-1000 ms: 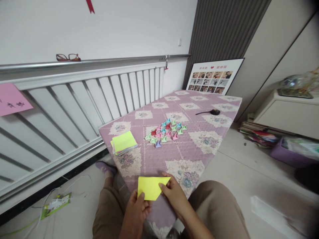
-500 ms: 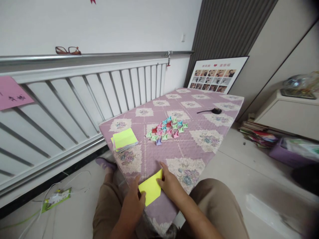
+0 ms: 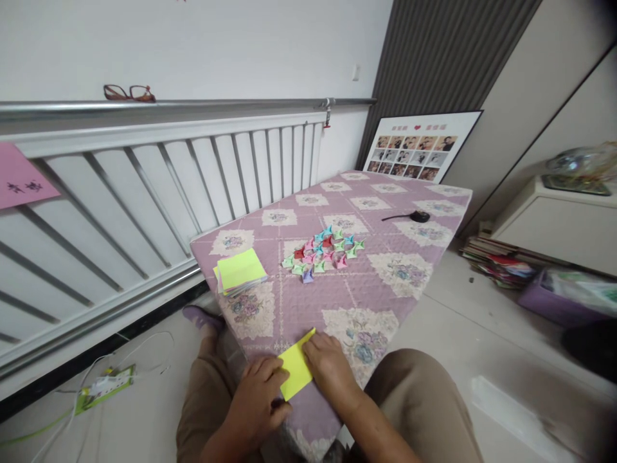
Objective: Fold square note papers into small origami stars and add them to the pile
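A yellow paper lies at the near corner of the cloth-covered table. My left hand touches its left edge, with fingers bent over the paper and the thumb below, apart from them. My right hand presses on the paper's right edge with its fingers together and curled. Beyond my hands stand several small folded paper pieces in green, pink, red, blue and purple. To their left is a stack of square papers, yellow on top.
A black round object with a thin strap lies farther back on the table. Glasses rest on the pipe above the white radiator. A photo board leans behind the table. My knees flank the near corner.
The paper has gone from a wider shape to a narrower one under my hands. My left fingers have moved onto its edge, and my right fingers have curled down over the right side.
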Tool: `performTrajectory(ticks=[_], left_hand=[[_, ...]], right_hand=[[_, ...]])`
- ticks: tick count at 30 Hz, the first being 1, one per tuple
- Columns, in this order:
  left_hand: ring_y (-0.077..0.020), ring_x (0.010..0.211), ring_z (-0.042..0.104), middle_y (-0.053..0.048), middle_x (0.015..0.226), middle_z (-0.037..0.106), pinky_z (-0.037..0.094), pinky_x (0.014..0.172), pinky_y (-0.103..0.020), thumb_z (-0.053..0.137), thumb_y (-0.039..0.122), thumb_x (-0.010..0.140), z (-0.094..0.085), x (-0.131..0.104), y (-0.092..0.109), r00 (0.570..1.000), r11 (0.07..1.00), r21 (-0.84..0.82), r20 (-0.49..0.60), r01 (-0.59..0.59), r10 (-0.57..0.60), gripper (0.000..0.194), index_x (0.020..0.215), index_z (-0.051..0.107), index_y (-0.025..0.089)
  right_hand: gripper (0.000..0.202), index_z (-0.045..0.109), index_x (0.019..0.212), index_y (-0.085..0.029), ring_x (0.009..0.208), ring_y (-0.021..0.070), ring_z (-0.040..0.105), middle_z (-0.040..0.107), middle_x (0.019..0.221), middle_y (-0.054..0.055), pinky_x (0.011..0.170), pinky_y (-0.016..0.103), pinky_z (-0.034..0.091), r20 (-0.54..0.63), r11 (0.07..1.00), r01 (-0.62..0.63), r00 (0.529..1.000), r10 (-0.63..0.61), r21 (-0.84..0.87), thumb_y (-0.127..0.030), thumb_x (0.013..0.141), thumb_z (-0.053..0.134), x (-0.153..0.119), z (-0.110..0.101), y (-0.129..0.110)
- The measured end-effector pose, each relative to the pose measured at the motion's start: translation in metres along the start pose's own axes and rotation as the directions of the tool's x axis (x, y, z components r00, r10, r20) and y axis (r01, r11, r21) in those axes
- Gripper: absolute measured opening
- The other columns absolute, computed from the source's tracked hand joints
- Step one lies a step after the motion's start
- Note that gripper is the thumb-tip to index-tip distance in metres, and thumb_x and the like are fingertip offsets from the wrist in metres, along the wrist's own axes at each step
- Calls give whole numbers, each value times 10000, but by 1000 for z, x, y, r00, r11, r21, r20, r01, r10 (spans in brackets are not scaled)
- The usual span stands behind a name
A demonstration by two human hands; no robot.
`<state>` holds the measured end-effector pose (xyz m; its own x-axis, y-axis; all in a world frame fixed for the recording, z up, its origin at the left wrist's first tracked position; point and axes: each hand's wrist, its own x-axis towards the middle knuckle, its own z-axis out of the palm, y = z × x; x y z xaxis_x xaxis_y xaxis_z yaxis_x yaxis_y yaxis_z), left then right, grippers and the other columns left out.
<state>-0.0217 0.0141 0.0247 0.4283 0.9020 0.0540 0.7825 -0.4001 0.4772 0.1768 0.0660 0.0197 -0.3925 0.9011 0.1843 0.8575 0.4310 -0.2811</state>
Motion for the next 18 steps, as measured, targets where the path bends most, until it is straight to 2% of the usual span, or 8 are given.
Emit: performTrajectory(ticks=[4,7,9,12,15,18], left_hand=[[-243,1118,490,-59,1216,568,361,982,-398,655,254,745,-3,1,-3,1000,1000,-5,0,-16,16,396,1136,593,248],[-232,1086,502,-51,1164,585,367,964,-394,629,244,782,-4,4,-5,998,998,-17,-23,-58,58,322,1103,600,241],[-226,1056,510,-51,1124,596,377,943,-395,587,233,820,-5,6,-5,997,998,-21,-42,-67,66,261,1080,608,234],[-231,1026,514,-57,1090,603,387,917,-402,572,244,839,-7,8,-5,996,997,-18,-54,-72,71,245,1080,611,224],[-243,1013,514,-61,1090,601,391,904,-407,644,276,787,-5,11,-7,996,997,-23,-40,-75,74,295,1075,614,216],[-227,987,524,-52,1039,610,386,898,-398,575,185,813,-1,14,-12,998,1000,-5,-64,-13,13,194,993,639,218]], right_hand=[[122,610,936,-200,903,198,531,610,911,46,841,340,399,-26,984,24,999,-20,177,-134,860,540,-19,-2,-4],[304,575,1065,-220,1026,216,504,585,1084,53,914,361,383,-30,956,57,998,-51,289,-206,777,673,-34,-9,-9],[387,571,1070,-230,1062,227,490,567,1137,49,931,368,378,-33,952,48,999,-40,301,-222,719,733,-39,-11,-12],[264,594,943,-229,1043,227,493,578,1103,36,921,372,379,-54,965,-10,998,25,263,-176,719,725,-41,-5,-17],[175,599,862,-222,1006,224,501,592,1056,30,903,379,382,-83,972,-58,993,78,227,-134,744,693,-38,3,-21],[123,603,841,-218,988,218,509,603,1029,26,895,373,383,-97,973,-72,991,96,220,-148,774,678,-37,5,-22]])
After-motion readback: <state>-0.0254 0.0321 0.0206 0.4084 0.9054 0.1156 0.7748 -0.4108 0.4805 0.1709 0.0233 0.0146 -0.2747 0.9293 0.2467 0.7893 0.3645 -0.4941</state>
